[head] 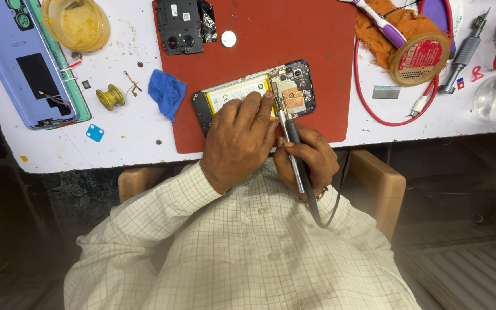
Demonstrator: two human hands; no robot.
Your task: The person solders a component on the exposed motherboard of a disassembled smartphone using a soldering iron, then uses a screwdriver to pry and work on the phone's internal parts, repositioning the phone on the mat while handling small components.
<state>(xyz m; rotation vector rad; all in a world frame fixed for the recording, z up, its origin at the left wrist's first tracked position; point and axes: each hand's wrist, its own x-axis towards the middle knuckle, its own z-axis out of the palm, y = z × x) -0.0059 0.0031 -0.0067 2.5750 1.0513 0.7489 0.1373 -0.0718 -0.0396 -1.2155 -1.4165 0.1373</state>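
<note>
An opened phone [294, 86] lies on a red mat [294, 34], its battery and circuit board exposed. My left hand [239, 140] rests flat on the phone's battery and presses it down. My right hand [311, 158] grips a thin corded soldering iron [291, 140] like a pen. The iron's tip touches the phone near the copper-coloured part of the board.
A black phone frame [180, 26] and a coin cell [228, 38] lie on the mat's far side. A blue cloth [166, 92], a solder spool [110, 97] and a lilac phone back [21, 63] lie left. A red cable [368, 103], round tin [419, 58] and screwdriver [461, 54] lie right.
</note>
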